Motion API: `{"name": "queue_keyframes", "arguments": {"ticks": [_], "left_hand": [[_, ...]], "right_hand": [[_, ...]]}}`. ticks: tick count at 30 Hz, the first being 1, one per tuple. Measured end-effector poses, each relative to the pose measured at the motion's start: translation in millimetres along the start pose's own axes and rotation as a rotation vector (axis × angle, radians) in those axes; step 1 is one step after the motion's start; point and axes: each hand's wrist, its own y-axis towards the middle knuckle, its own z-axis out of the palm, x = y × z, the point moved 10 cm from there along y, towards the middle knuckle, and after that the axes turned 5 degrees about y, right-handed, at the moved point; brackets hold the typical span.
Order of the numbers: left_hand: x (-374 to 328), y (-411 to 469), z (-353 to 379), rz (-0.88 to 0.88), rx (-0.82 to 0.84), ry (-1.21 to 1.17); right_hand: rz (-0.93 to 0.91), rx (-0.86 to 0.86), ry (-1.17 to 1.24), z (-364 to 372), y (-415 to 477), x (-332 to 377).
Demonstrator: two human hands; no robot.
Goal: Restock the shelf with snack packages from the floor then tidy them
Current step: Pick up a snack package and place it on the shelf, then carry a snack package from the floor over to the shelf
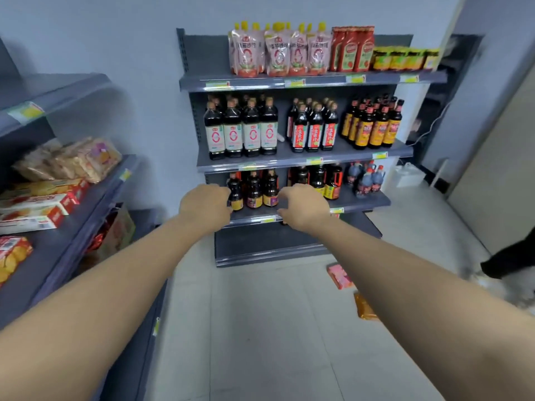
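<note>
Two snack packages lie on the pale tiled floor at the right: a pink one (340, 275) and an orange one (365, 308), partly hidden behind my right forearm. The snack shelf (86, 204) runs along the left, with clear-wrapped biscuit packs (72, 159), red and white boxes (43, 204) and a red bag of yellow snacks (11, 256) on it. Both my arms stretch straight out in front of me. My left hand (206, 204) and my right hand (304, 206) hang in the air with loosely curled fingers and hold nothing.
Straight ahead stands a grey shelf unit (304, 160) with sauce pouches, jars and dark bottles. A person's dark trouser leg and white shoe (506, 270) show at the right edge. A door or panel is at the far right.
</note>
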Motion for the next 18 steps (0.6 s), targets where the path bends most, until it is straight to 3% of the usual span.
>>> {"name": "queue_keyframes", "arguments": {"ticks": [10, 18], "left_hand": [[-164, 78, 49, 0.267, 0.052, -0.036], [-294, 148, 86, 0.364, 0.084, -0.035]], "right_hand": [[0.267, 0.029, 0.014, 15, -11, -177], [0.393, 0.087, -0.026, 32, -1, -319]]}}
